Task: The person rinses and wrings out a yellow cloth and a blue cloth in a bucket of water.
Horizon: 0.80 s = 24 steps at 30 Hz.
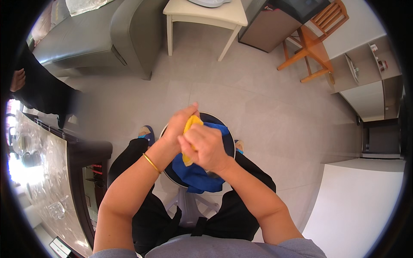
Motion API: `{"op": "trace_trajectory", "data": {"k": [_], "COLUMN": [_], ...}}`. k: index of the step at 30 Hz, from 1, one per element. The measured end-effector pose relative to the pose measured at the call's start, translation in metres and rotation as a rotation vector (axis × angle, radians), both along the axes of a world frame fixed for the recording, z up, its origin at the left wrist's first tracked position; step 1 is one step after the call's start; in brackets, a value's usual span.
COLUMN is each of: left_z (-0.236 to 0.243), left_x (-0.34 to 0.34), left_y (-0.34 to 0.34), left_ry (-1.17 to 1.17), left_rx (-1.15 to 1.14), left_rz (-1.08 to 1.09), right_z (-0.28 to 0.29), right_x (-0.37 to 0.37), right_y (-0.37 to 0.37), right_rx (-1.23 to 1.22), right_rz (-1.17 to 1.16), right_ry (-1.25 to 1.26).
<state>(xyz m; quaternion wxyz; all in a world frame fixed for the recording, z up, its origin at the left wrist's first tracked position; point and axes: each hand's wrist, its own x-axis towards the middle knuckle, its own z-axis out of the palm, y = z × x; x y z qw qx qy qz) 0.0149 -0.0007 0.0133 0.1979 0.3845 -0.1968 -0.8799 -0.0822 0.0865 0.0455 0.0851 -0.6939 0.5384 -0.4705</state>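
In the head view, both bare forearms rise from the lower edge and converge centrally. The left hand (175,124), above a thin gold-coloured bangle (151,163), is angled upward against a bright yellow, soft-looking cloth (192,122); its finger closure cannot be determined. The right hand (207,147) is curled into a fist gripping that cloth, with slight blur. The fist hides the cloth's middle; ends show above and below. The cloth lies between the hands, above a crumpled deep-blue cloth (198,177) on a round, dark, pale-rimmed object, largely covered, kind unclear. At far left, another person's dark-clothed figure is cut off.
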Motion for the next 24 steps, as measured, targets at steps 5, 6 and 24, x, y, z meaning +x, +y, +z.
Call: {"op": "trace_trajectory", "data": {"k": [5, 6, 24], "left_z": [0.023, 0.031, 0.011], "left_x": [-0.008, -0.008, -0.007], "left_y": [0.021, 0.023, 0.011], "left_ry": [-0.049, -0.052, -0.086], "left_rx": [-0.084, -0.118, -0.078], "left_rz": [-0.174, -0.225, -0.087], "right_z": [0.000, 0.000, 0.004], "right_x": [-0.022, -0.032, -0.004], "right_y": [-0.006, -0.008, 0.001], "right_rx": [0.040, 0.066, -0.015], "right_rz": [-0.195, -0.283, -0.013], "right_ry": [-0.019, -0.057, 0.073]}}
